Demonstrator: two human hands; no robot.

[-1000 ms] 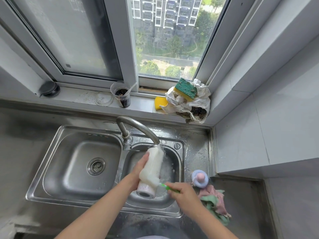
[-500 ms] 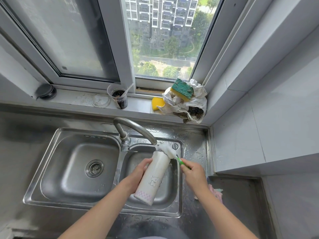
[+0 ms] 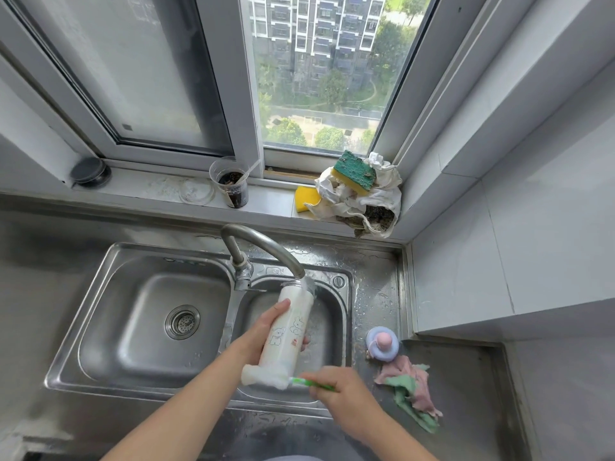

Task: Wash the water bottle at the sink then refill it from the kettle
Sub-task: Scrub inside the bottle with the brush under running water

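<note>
At the bottom of the frame, right of centre, the right hand [image 3: 339, 389] has its fingers curled tight around the green handle of a brush [image 3: 311, 384]. The white, foamy head of the brush lies against the base of the water bottle [image 3: 291, 327]. Just above, the left hand [image 3: 263, 334] is clamped around the middle of this bottle, thumb on top. The bottle is white with small bear drawings and it is tilted, its base toward us and its open mouth up under the spout of the faucet [image 3: 263, 242]. We cannot see what is inside it, because the wall is opaque. It hangs over the right one of the 2 basins of the sink [image 3: 139, 261]; the left basin holds only a round drain strainer [image 3: 182, 322].

At the right, on the wet counter, stands a purple and pink lid [image 3: 382, 342], and just below it lies a crumpled pink and green cloth [image 3: 411, 389].

Higher in the frame, on the windowsill, a clear cup [image 3: 231, 186] holds something dark and a thin stick. Right of it, a green and yellow sponge [image 3: 354, 171] rests on a white bag [image 3: 366, 204].
</note>
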